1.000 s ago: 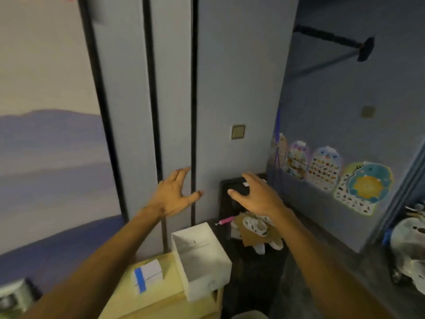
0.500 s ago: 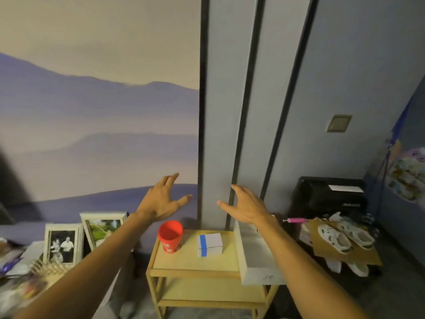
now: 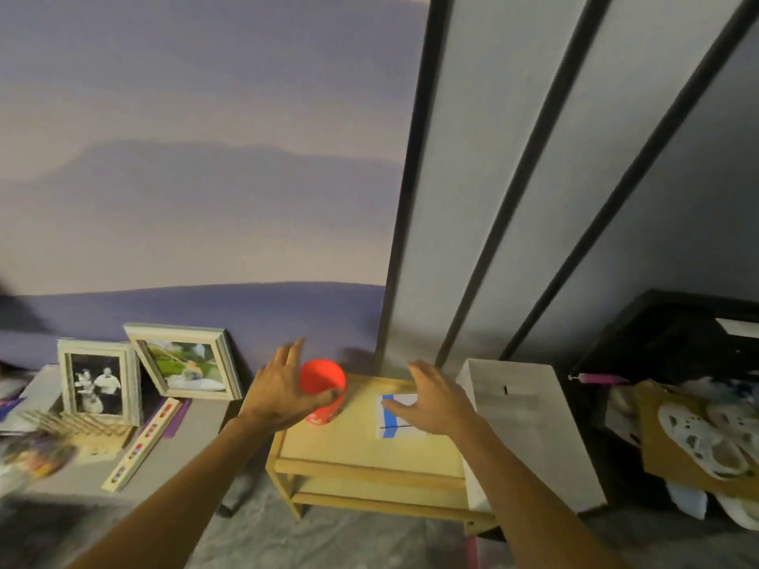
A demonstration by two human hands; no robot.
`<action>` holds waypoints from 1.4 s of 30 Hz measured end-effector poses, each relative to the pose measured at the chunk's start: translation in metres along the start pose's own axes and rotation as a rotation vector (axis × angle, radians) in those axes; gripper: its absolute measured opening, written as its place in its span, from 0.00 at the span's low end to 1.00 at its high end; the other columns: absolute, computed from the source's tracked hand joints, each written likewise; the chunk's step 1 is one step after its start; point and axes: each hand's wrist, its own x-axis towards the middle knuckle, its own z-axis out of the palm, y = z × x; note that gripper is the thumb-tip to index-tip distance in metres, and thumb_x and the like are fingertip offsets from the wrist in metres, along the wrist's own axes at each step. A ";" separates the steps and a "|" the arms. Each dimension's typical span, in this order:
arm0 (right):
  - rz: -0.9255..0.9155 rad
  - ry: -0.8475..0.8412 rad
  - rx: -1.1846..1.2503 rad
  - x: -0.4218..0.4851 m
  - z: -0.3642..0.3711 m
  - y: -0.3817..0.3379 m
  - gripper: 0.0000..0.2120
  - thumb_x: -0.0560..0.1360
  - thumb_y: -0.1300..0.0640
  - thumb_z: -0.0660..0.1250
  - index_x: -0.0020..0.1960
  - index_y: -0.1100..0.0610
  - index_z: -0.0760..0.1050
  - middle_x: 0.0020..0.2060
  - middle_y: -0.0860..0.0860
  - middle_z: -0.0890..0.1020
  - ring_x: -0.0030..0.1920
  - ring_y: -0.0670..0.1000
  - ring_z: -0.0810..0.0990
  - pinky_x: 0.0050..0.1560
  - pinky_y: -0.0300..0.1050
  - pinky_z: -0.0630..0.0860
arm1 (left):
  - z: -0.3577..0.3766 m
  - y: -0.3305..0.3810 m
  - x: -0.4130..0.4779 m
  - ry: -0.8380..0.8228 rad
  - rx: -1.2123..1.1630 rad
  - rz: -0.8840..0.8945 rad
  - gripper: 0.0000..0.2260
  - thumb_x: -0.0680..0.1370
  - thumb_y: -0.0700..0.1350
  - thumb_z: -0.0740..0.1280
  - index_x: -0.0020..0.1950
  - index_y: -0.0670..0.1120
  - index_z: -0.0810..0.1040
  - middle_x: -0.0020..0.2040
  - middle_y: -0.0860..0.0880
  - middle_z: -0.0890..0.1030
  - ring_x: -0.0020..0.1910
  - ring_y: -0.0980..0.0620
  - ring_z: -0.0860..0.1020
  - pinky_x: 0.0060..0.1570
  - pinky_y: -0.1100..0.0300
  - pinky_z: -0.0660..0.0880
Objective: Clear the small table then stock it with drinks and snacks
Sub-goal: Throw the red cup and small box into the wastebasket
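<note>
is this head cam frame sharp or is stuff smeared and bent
Head view: dim bluish light; clutter at the left edge is motion-smeared; dark wall strips fan out from wide-angle distortion; red plastic cup, left hand, right hand fairly sharp.

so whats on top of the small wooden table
A red cup, blue-taped white box, white bin at its right edge. The left hand covers part of the cup, the right hand part of the box.
</note>
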 end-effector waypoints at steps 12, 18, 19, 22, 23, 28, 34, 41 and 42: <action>-0.165 -0.040 -0.244 0.146 0.176 0.096 0.62 0.58 0.13 0.59 0.80 0.51 0.61 0.77 0.51 0.69 0.75 0.58 0.70 0.74 0.60 0.66 | 0.170 -0.091 0.067 0.036 -0.165 -0.170 0.73 0.51 0.81 0.76 0.85 0.52 0.46 0.80 0.44 0.60 0.72 0.35 0.72 0.66 0.36 0.76; -0.201 0.083 -0.316 0.157 0.194 0.106 0.51 0.65 0.23 0.73 0.78 0.52 0.67 0.72 0.52 0.76 0.70 0.58 0.75 0.71 0.62 0.69 | 0.189 -0.084 0.081 0.163 -0.334 -0.174 0.66 0.53 0.72 0.84 0.81 0.53 0.54 0.74 0.48 0.64 0.67 0.41 0.76 0.58 0.40 0.81; -0.200 0.085 -0.320 0.156 0.193 0.107 0.51 0.65 0.23 0.73 0.77 0.52 0.68 0.71 0.51 0.76 0.69 0.58 0.76 0.71 0.62 0.69 | 0.187 -0.081 0.082 0.163 -0.345 -0.169 0.65 0.53 0.72 0.84 0.81 0.54 0.54 0.74 0.48 0.65 0.66 0.42 0.76 0.58 0.41 0.81; -0.190 0.095 -0.278 0.148 0.182 0.103 0.51 0.64 0.21 0.72 0.76 0.52 0.68 0.69 0.50 0.77 0.67 0.57 0.77 0.68 0.61 0.69 | 0.174 -0.070 0.077 0.142 -0.323 -0.150 0.65 0.53 0.74 0.82 0.81 0.54 0.54 0.73 0.47 0.66 0.65 0.42 0.76 0.57 0.41 0.82; -0.188 0.103 -0.248 0.143 0.173 0.100 0.51 0.64 0.21 0.71 0.75 0.52 0.68 0.68 0.50 0.78 0.66 0.56 0.77 0.68 0.60 0.70 | 0.166 -0.063 0.073 0.144 -0.321 -0.151 0.65 0.53 0.74 0.82 0.81 0.54 0.54 0.73 0.47 0.66 0.65 0.42 0.76 0.57 0.41 0.81; -0.189 0.159 -0.160 0.123 0.100 0.079 0.46 0.63 0.21 0.73 0.70 0.50 0.69 0.61 0.49 0.79 0.59 0.54 0.79 0.63 0.56 0.73 | 0.104 -0.023 0.055 0.191 -0.329 -0.079 0.65 0.52 0.76 0.79 0.81 0.52 0.57 0.73 0.45 0.68 0.67 0.41 0.76 0.61 0.43 0.79; -0.148 0.278 -0.113 0.078 -0.004 0.058 0.44 0.64 0.24 0.75 0.69 0.50 0.70 0.60 0.50 0.79 0.59 0.55 0.78 0.61 0.56 0.74 | 0.019 0.041 0.037 0.169 -0.387 0.065 0.63 0.51 0.77 0.79 0.80 0.57 0.57 0.75 0.50 0.65 0.68 0.46 0.74 0.61 0.48 0.77; 0.025 0.386 -0.131 -0.009 -0.076 0.056 0.46 0.66 0.25 0.76 0.74 0.49 0.67 0.65 0.49 0.77 0.64 0.54 0.77 0.67 0.56 0.69 | -0.035 0.119 0.026 0.099 -0.409 0.298 0.62 0.52 0.73 0.82 0.80 0.56 0.59 0.75 0.52 0.65 0.69 0.49 0.73 0.62 0.53 0.74; 0.066 0.400 -0.131 -0.024 -0.081 0.061 0.46 0.66 0.25 0.75 0.74 0.49 0.67 0.65 0.49 0.77 0.64 0.54 0.77 0.67 0.56 0.69 | -0.038 0.132 0.024 0.081 -0.411 0.342 0.62 0.52 0.74 0.81 0.80 0.57 0.58 0.75 0.52 0.65 0.70 0.50 0.73 0.63 0.53 0.74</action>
